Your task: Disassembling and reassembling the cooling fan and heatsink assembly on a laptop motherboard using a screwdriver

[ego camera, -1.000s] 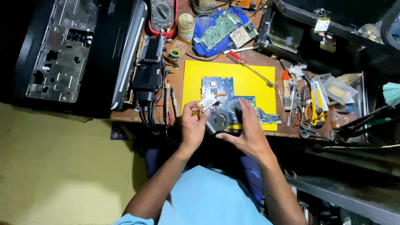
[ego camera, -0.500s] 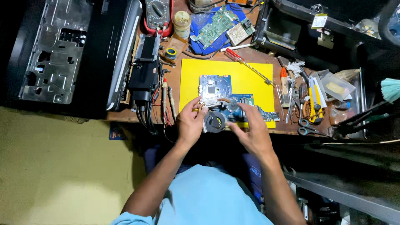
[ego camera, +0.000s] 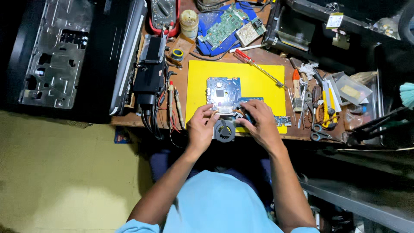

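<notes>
Where the blue circuit board [ego camera: 223, 91] meets the near edge of the yellow mat [ego camera: 258, 82], we see its round cooling fan [ego camera: 224, 130] between both hands. Our left hand [ego camera: 201, 127] fingers [ego camera: 208, 113] curl onto the fan's metal bracket; our right hand [ego camera: 258, 121] fingers pinch the board's edge.

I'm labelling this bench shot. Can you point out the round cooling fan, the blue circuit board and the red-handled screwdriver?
cooling fan [ego camera: 224, 130]: head view, on the round black housing.
blue circuit board [ego camera: 222, 89]: head view, on its bare upper face.
red-handled screwdriver [ego camera: 243, 55]: head view, on the red handle.
</notes>
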